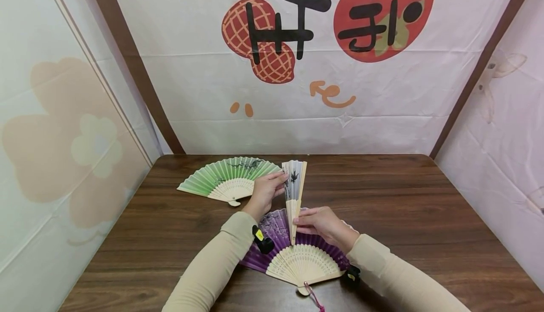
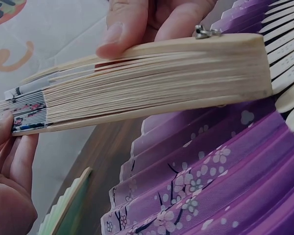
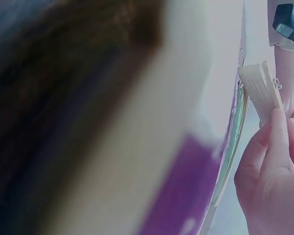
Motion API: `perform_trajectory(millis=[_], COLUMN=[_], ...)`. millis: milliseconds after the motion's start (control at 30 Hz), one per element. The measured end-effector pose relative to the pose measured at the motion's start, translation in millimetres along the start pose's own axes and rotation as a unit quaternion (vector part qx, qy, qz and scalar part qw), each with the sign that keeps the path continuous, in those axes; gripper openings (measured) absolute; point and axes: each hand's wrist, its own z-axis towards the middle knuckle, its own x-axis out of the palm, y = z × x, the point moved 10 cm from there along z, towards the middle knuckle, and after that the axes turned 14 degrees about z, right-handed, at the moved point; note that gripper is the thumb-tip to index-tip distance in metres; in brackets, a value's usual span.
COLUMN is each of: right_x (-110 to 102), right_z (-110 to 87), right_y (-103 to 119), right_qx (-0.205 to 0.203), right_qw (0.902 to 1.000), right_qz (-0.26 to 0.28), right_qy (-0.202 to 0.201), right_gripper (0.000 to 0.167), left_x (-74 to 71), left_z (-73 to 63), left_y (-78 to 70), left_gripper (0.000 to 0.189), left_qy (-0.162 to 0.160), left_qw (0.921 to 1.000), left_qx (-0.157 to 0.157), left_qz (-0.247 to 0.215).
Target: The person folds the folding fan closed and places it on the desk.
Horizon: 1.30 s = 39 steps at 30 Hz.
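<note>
Both hands hold a mostly folded hand fan (image 1: 294, 187) upright above the table, its pale ribs bunched and its grey-white cloth showing a dark print. Near the cloth end, my left hand (image 1: 267, 191) pinches one edge. My right hand (image 1: 325, 224) grips the ribs lower down; in the left wrist view its thumb (image 2: 112, 41) presses the outer rib close to a small metal ring (image 2: 206, 32). Beneath the hands a purple hand fan (image 1: 276, 229) with blossom print lies spread out. Behind the left hand a green hand fan (image 1: 225, 175) lies spread too.
The brown wooden table (image 1: 403, 189) carries the fans. A pink tassel cord (image 1: 313, 298) hangs from the purple fan's pivot toward the front. Printed white cloth walls (image 1: 191, 90) stand at the back and both sides. Black wrist cameras (image 1: 262, 241) sit at both cuffs.
</note>
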Motion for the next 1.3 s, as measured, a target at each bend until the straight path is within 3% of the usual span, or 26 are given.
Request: perform_trajectory(millis=[433,1300], right_x=[1,3], right_z=[1.1,-0.3], right_y=[2,12], right_qx=[-0.012,-0.045], right_qw=[0.9999,0.9959], right_qz=[-0.009,-0.077], right_qy=[-0.005,-0.019], right_gripper=[0.031,0.030], left_x=[0.2,0.7], left_z=[1.3,3.5], left_y=[0.8,1.4], left_gripper=[0.039,0.039], left_qy=[-0.002,-0.011], left_qw=[1.0000,0.9998], left_qx=[-0.002,-0.003], left_qz=[0.010,0.016])
